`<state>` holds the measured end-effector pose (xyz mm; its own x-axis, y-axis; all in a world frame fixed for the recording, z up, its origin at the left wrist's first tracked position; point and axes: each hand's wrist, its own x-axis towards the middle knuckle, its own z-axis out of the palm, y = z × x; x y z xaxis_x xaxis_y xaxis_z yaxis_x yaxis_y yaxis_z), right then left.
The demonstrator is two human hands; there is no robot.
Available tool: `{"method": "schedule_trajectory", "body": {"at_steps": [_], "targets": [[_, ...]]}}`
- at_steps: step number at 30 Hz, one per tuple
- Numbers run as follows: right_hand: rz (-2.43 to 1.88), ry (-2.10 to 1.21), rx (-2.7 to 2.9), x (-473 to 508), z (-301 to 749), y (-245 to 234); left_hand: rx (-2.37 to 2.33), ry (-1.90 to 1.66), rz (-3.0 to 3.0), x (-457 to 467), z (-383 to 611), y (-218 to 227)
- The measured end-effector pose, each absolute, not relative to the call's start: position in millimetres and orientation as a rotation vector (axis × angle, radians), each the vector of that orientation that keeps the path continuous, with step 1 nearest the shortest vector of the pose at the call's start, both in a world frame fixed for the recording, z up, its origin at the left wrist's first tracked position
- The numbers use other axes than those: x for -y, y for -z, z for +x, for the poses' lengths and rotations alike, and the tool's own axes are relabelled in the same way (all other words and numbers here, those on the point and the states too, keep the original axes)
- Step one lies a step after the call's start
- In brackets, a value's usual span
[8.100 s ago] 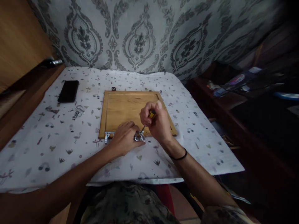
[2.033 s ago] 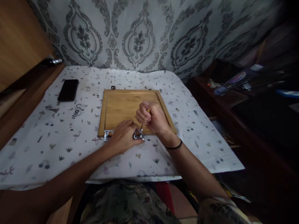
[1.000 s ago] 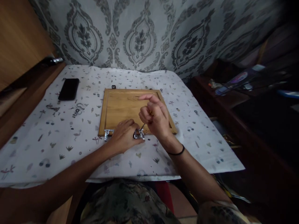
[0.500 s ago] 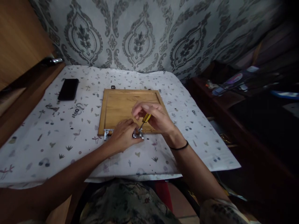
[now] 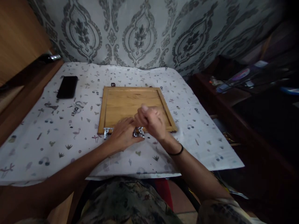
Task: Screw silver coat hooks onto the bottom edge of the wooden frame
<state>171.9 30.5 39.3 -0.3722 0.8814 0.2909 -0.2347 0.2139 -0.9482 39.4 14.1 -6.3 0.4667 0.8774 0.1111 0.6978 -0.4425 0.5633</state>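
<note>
A wooden panel (image 5: 126, 102) with a raised frame lies flat on the patterned tablecloth. Two metal hinges sit along its near edge: a left hinge (image 5: 106, 133) and a right hinge (image 5: 139, 133). My left hand (image 5: 123, 132) is closed over the near edge, its thumb below the right hinge and its fingers on the wood, pinching the two together. Above that hinge my right hand (image 5: 151, 119) is wrapped in a fist around a screwdriver. The fist now hides the yellow handle seen a moment earlier, and the tip cannot be made out.
A black phone (image 5: 67, 87) lies on the tablecloth (image 5: 86, 161) to the left. Small dark clips (image 5: 113, 84) are near the panel's far edge. Wooden furniture (image 5: 25, 90) borders the table on the left; a dark cabinet with a bottle (image 5: 243, 74) stands at right.
My right hand has turned over at the wrist and closed further, covering the screwdriver handle. My left hand stays at the right hinge. The view has shifted slightly.
</note>
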Motion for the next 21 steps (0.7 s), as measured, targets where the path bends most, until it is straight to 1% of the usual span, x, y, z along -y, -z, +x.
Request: {"method": "schedule_trajectory", "body": {"at_steps": [3, 5, 9, 12, 21], "targets": [[-0.739, -1.093, 1.672, -9.9, 161.0, -32.5, -1.287, -0.563, 2.238, -11.9, 37.3, 4.0], [-0.746, -1.008, 1.739, -3.2, 156.6, -29.3, -1.294, -0.565, 2.228, -10.8, 36.7, 3.4], [-0.757, -1.074, 1.454, -12.2, 159.3, -29.8, -1.262, -0.608, 2.27, -11.6, 37.7, 6.0], [-0.746, -1.087, 1.234, -25.6, 165.4, -36.4, -1.306, -0.56, 2.331, -13.5, 38.7, 9.3], [-0.743, -1.125, 1.112, -32.6, 166.5, -44.8, -1.335, -0.514, 2.345, -14.0, 39.4, 8.6]]}}
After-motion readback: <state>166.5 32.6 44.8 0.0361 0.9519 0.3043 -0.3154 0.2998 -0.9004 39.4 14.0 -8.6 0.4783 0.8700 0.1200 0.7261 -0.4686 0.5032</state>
